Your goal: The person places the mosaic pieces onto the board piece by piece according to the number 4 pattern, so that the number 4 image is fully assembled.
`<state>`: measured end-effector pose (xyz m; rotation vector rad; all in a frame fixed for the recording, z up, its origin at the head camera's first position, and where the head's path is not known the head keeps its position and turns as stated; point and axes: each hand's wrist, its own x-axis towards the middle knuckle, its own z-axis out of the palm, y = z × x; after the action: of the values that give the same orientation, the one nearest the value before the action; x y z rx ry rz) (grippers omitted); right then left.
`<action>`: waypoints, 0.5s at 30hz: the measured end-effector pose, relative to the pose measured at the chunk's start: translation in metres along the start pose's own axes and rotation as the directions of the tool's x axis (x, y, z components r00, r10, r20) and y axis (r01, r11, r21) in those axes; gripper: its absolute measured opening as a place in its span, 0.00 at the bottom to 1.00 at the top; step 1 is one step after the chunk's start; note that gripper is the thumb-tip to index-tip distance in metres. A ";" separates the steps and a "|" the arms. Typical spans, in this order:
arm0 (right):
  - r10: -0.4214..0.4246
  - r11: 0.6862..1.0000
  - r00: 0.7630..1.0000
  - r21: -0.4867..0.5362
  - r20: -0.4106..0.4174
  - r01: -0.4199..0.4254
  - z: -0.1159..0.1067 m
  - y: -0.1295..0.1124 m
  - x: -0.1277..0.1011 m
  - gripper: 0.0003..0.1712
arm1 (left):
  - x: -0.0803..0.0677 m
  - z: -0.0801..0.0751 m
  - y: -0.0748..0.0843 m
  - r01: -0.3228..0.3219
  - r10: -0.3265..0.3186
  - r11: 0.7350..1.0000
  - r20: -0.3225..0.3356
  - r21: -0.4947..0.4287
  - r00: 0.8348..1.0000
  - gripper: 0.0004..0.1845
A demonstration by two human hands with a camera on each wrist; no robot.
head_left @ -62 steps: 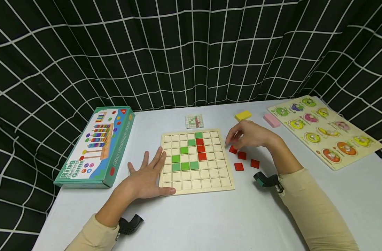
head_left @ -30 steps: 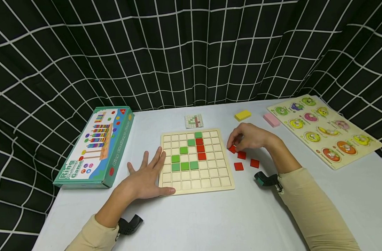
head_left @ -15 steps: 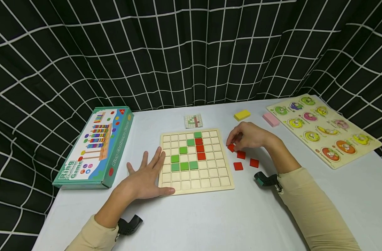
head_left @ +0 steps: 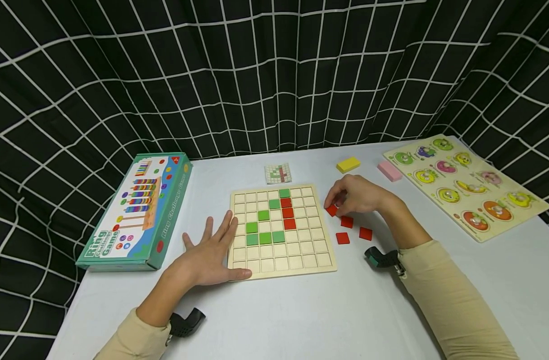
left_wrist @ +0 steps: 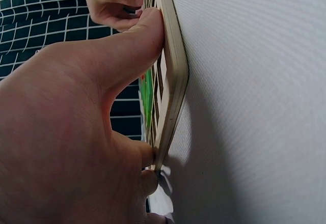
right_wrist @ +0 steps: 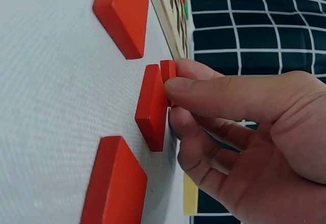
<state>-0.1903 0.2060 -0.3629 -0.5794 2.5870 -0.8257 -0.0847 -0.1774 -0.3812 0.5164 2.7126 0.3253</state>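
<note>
A wooden grid board [head_left: 301,262] lies mid-table with several green tiles [head_left: 265,238] and three red tiles [head_left: 287,213] set in its squares. My left hand [head_left: 206,255] is spread flat at the board's left side, its thumb over the near-left corner in the left wrist view. Just right of the board, my right hand [head_left: 360,195] pinches a small red square tile [head_left: 331,210] between thumb and fingers, low by the tabletop. In the right wrist view the thumb [right_wrist: 204,94] partly covers that tile. Three more red tiles [head_left: 347,222] lie loose close by.
Behind the board lies a small printed pattern card [head_left: 278,174]. A yellow block [head_left: 348,165] and a pink block [head_left: 389,171] are at the back right. Beyond them is a wooden fruit puzzle board [head_left: 468,185]. On the left sits a green ring game box [head_left: 134,210].
My right hand has come down onto the nearest loose red tile, which it now pinches and has shifted slightly toward the board. My left hand has stayed in place.
</note>
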 end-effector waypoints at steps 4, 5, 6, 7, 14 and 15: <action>0.008 1.000 1.000 -0.014 -0.012 -0.008 0.001 -0.001 0.000 0.15 | 0.000 0.000 -0.001 0.001 -0.001 1.000 0.001 0.005 1.000 0.68; 0.010 1.000 1.000 -0.019 -0.014 -0.011 0.001 -0.001 0.001 0.15 | 0.001 0.000 -0.001 0.001 -0.001 1.000 0.000 0.007 1.000 0.68; 0.010 1.000 1.000 -0.024 -0.016 -0.010 0.001 -0.001 0.001 0.15 | 0.001 0.000 -0.001 0.001 -0.001 1.000 0.000 0.009 1.000 0.68; 0.011 1.000 1.000 -0.029 -0.017 -0.012 0.002 -0.002 0.001 0.15 | 0.001 0.000 -0.001 0.002 -0.002 1.000 0.000 0.010 1.000 0.68; 0.006 0.999 1.000 -0.044 -0.029 -0.007 0.002 -0.001 0.003 0.15 | 0.001 0.001 -0.001 0.004 -0.004 1.000 0.005 0.008 1.000 0.68; 0.006 0.999 0.999 -0.042 -0.032 -0.007 0.002 -0.001 0.003 0.15 | 0.001 0.001 -0.001 0.003 -0.003 1.000 0.005 0.006 1.000 0.68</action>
<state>-0.1915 0.2033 -0.3644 -0.5741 2.6395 -0.7871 -0.0857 -0.1780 -0.3828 0.5136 2.7102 0.3145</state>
